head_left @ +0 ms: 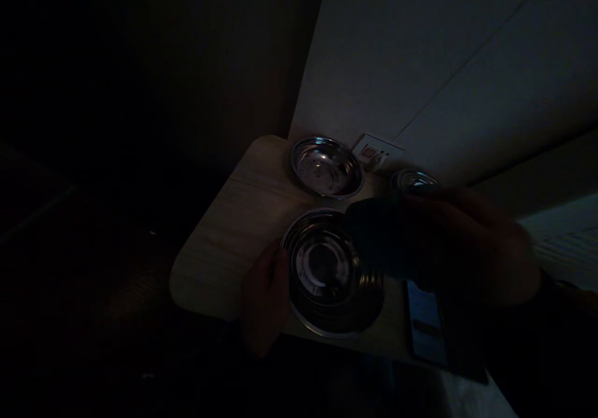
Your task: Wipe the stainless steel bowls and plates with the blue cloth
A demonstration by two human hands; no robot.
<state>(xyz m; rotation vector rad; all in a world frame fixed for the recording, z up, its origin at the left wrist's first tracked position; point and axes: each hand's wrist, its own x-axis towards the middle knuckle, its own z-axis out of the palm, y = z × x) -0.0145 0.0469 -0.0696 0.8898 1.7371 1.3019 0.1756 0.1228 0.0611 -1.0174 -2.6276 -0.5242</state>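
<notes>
A large, shiny steel bowl (343, 318) stands near the front edge of a pale wooden board (224, 237). My left hand (266, 299) grips its left rim, thumb at the edge and fingers mostly in shadow. Over the bowl's right side, my right hand (476, 243) holds a dark bluish-green thing (378, 234); dimness and blur hide what kind it is. This thing covers part of the bowl's upper right rim. Behind the bowl sits a shallower steel dish (324, 169) with specks or drops on its bottom.
A wall socket with a red switch (369, 151) is behind the dish, on the pale wall (397, 50). More round steelware (413, 179) stands at the back right. Under my right hand lies a flat blue-grey object (425, 324), perhaps a phone. The left side is very dark.
</notes>
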